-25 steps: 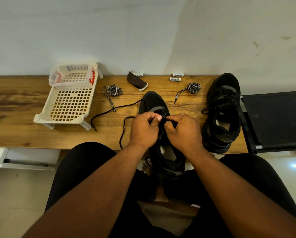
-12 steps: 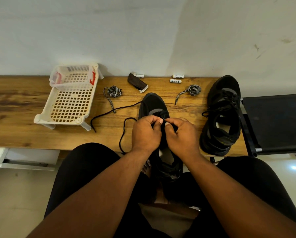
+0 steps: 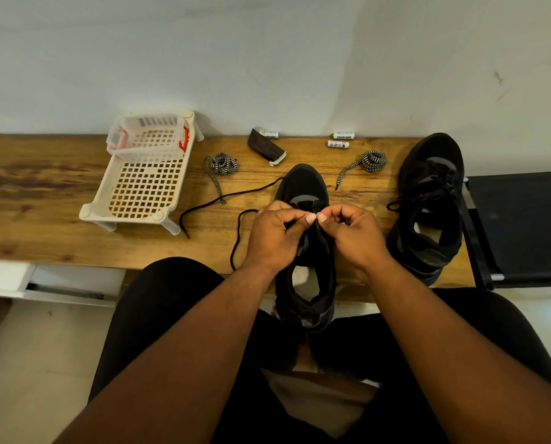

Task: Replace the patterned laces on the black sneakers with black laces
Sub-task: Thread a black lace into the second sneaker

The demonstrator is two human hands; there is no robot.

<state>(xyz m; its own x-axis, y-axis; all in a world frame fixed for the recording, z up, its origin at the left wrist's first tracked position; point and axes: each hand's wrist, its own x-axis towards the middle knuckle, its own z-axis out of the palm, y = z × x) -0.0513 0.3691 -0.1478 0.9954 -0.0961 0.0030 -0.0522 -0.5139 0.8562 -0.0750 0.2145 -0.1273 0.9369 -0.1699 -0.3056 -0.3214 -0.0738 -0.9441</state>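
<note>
Over wooden bench (image 3: 59,200), both hands (image 3: 319,233) curl fingertip-to-fingertip, pinching black lace (image 3: 235,195) above middle sneaker (image 3: 306,187).

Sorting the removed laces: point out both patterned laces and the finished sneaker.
Left patterned lace (image 3: 223,163), head view, on its coiled bundle.
Right patterned lace (image 3: 375,160), head view, on its coiled end.
Finished sneaker (image 3: 434,174), head view, on its toe.

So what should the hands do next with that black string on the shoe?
Probably pull the thin black lace snug through the eyelet. Both the left hand and the right hand pinch it over the tongue of the middle black sneaker, and a long slack tail lies looped on the wooden table.
</note>
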